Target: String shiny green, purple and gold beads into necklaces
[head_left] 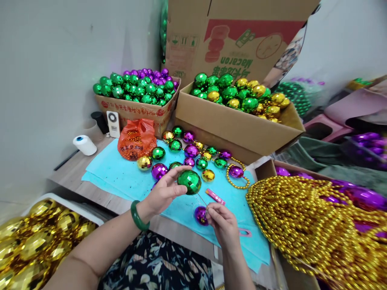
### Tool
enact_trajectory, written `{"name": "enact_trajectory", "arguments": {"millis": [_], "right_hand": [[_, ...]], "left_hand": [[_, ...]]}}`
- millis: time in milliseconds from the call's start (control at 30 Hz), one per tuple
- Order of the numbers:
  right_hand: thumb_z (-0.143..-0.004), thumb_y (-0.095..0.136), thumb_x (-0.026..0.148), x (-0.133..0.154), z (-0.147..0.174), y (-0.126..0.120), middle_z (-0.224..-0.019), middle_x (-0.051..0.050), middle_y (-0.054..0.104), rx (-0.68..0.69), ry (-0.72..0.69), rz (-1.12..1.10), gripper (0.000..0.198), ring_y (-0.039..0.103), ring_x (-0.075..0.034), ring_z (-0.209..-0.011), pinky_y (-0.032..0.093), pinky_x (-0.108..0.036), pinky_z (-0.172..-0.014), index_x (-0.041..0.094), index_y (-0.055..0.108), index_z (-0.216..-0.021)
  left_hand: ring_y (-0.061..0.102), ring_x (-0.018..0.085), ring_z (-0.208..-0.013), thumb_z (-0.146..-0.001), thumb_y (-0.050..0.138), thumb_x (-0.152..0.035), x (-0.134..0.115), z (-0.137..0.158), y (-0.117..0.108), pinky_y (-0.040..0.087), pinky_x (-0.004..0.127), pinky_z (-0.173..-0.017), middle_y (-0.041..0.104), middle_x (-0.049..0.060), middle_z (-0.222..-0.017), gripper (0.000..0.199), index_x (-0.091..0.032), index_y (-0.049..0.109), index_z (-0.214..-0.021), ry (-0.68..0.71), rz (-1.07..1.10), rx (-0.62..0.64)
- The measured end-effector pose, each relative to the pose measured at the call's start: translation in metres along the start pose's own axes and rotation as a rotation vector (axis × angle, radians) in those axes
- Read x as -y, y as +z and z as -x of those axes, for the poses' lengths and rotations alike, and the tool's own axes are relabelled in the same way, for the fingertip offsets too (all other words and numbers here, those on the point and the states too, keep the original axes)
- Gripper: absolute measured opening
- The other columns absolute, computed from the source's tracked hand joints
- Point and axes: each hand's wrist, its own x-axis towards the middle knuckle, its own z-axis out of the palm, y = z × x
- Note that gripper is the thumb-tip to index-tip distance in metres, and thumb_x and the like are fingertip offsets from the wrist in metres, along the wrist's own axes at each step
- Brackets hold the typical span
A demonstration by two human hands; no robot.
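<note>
My left hand (166,190), a green bangle at its wrist, holds a shiny green faceted ball (190,182) above the blue cloth (115,173). My right hand (223,219) pinches a thin needle-like rod (202,199) whose upper end meets the underside of that ball. Just left of the right fingers is a purple ball (200,215); whether it hangs or rests on the cloth I cannot tell. A small pink-and-white packet (215,196) lies behind the rod. Farther back, a strand of green, gold and purple balls (191,151) ends in a gold bead loop (237,187).
Cartons of green and purple balls (133,106) and green and gold balls (236,129) line the back. Gold bead strings (308,217) spill over a box at right. Gold balls (39,241) fill a bin at left. A thread spool (85,145) and orange bag (137,141) stand left.
</note>
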Motion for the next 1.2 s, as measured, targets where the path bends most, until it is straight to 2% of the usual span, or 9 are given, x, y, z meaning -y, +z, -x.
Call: {"name": "enact_trajectory", "arguments": {"millis": [200,333,500,700,867,1000,1200], "right_hand": [[-0.055,0.084,0.043,0.008,-0.002,0.0,-0.052,-0.001,0.057,-0.029,-0.006,0.073,0.035,0.049,-0.008,-0.046,0.033,-0.017,-0.042,0.015,0.068,-0.068],[-0.057,0.083,0.043,0.009,-0.004,0.003,-0.051,-0.001,0.058,0.007,-0.025,0.078,0.034,0.047,-0.008,-0.045,0.031,-0.018,-0.041,0.015,0.067,-0.067],[-0.062,0.08,0.041,0.005,-0.004,0.01,-0.051,-0.002,0.058,0.063,-0.015,0.036,0.031,0.046,-0.009,-0.043,0.029,-0.019,-0.04,0.015,0.066,-0.07],[-0.059,0.082,0.042,0.008,-0.004,0.01,-0.052,-0.002,0.06,0.043,-0.029,0.098,0.033,0.048,-0.01,-0.044,0.032,-0.02,-0.041,0.015,0.066,-0.069],[-0.062,0.08,0.041,0.011,-0.005,0.008,-0.053,-0.002,0.06,0.047,-0.068,0.142,0.03,0.048,-0.01,-0.046,0.031,-0.02,-0.041,0.015,0.067,-0.071],[-0.062,0.08,0.042,0.006,-0.004,0.011,-0.053,-0.002,0.059,0.054,-0.055,0.095,0.03,0.048,-0.01,-0.045,0.032,-0.02,-0.041,0.015,0.067,-0.07],[-0.06,0.08,0.042,0.001,-0.003,0.017,-0.051,-0.002,0.057,0.093,-0.026,0.02,0.031,0.044,-0.009,-0.042,0.027,-0.019,-0.038,0.015,0.065,-0.066]], "left_hand": [[0.055,0.016,-0.095,-0.067,0.077,-0.019,-0.007,-0.002,-0.002,0.045,0.024,-0.082,0.058,0.004,-0.106,0.053,-0.026,0.062,-0.117,0.024,-0.078,0.062],[0.056,0.017,-0.092,-0.067,0.076,-0.023,-0.01,-0.003,-0.003,0.045,0.026,-0.081,0.058,0.005,-0.105,0.052,-0.025,0.062,-0.117,-0.006,-0.046,0.1],[0.056,0.018,-0.096,-0.063,0.078,-0.02,-0.011,-0.001,-0.003,0.044,0.028,-0.084,0.058,0.004,-0.11,0.056,-0.026,0.062,-0.117,0.045,-0.064,0.084],[0.057,0.019,-0.094,-0.067,0.076,-0.023,-0.016,0.0,-0.006,0.044,0.03,-0.083,0.061,0.005,-0.108,0.055,-0.026,0.06,-0.12,0.033,-0.149,0.135],[0.058,0.017,-0.091,-0.068,0.076,-0.022,-0.021,0.002,-0.007,0.044,0.027,-0.081,0.062,0.005,-0.103,0.054,-0.025,0.061,-0.119,0.028,-0.133,0.146],[0.057,0.016,-0.094,-0.067,0.077,-0.02,-0.021,0.005,-0.006,0.044,0.027,-0.085,0.063,0.004,-0.102,0.055,-0.027,0.062,-0.119,0.038,-0.117,0.18],[0.058,0.021,-0.097,-0.066,0.078,-0.024,-0.018,0.008,-0.005,0.047,0.034,-0.087,0.062,0.008,-0.104,0.056,-0.025,0.061,-0.12,0.04,-0.077,0.204]]}}
